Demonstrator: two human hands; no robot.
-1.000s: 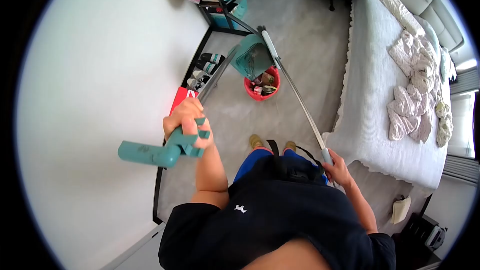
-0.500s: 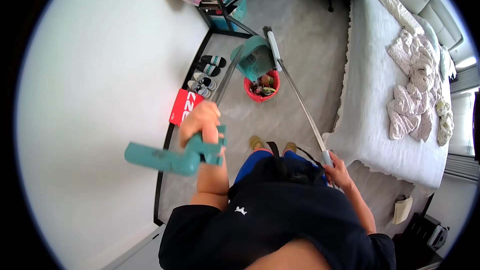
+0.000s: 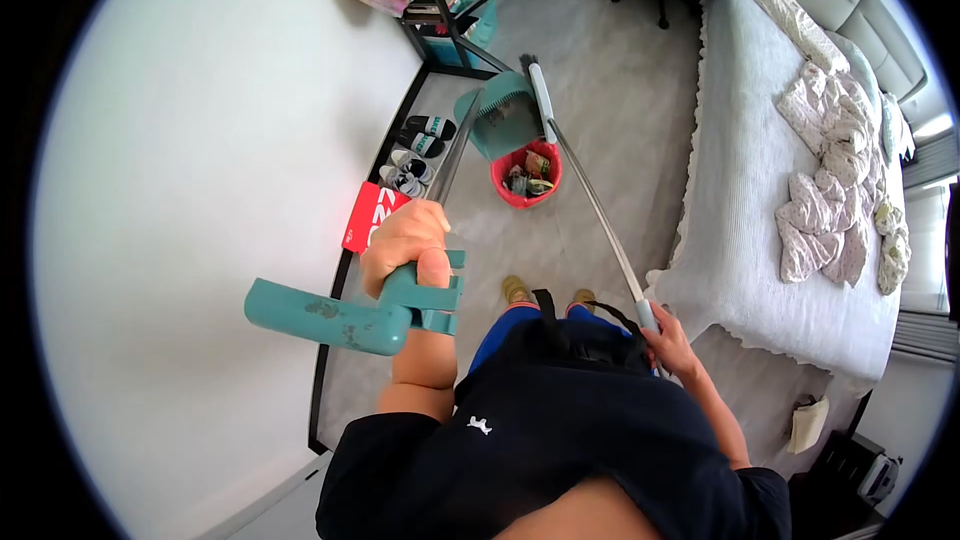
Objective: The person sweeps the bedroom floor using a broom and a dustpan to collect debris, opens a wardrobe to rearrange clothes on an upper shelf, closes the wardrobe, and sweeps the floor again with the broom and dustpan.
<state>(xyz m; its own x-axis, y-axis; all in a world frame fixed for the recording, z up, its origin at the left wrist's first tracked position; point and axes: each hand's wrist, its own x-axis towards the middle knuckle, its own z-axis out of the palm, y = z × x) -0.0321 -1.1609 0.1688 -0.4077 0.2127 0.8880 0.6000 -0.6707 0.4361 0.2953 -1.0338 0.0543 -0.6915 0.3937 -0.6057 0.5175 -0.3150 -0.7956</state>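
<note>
1. Nearby, shoes (image 3: 402,179) and a red box (image 3: 372,218) sit left of the red bin (image 3: 525,204); the bed (image 3: 745,190) is right of it.
2. The dustpan (image 3: 512,125) is at the bin's far edge, beside the broom head (image 3: 541,100).
3. Left hand (image 3: 408,245): curled round the teal handle (image 3: 325,318).
4. Right hand (image 3: 671,342): wrapped round the broom handle (image 3: 648,318).

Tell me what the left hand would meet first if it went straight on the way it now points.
Probably the red box, just beyond the knuckles of the left hand in the picture. Depth is unclear: the hand might pass above it.
</note>
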